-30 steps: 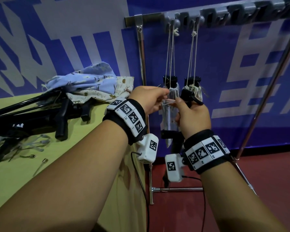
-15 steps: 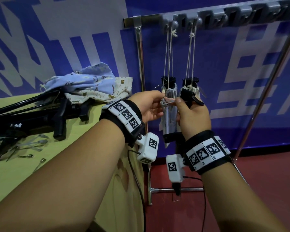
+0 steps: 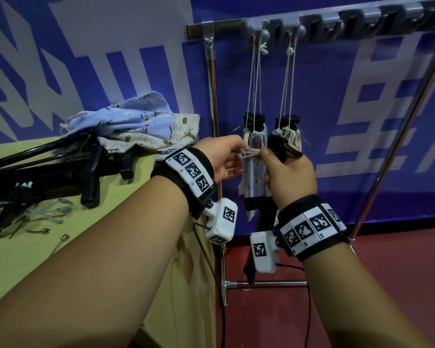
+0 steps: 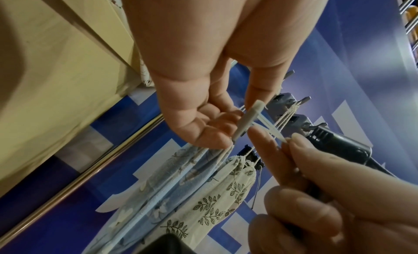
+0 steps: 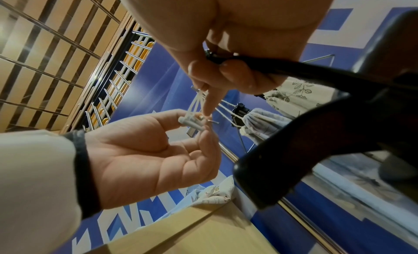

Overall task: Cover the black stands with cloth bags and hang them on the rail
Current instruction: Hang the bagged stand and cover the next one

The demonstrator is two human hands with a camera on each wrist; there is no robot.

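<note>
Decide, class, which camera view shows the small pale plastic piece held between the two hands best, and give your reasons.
The left wrist view: the pale plastic piece fills mid-frame, sharp, pinched by left hand and right hand. The right wrist view shows it small. The head view shows it tiny between both hands.

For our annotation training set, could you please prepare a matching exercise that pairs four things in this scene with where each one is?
Things:
1. blue cloth bag
2. leaf-print cloth bag
3. bare black stands
4. white cable tie

Places:
A. lying on the yellow table
B. pinched between the left hand and right hand
C. hanging on strings from the rail's end hook, nearest the upright post
D. hanging on strings from the second hook

Pairs: 1-C, 2-D, 3-A, 4-B
</note>
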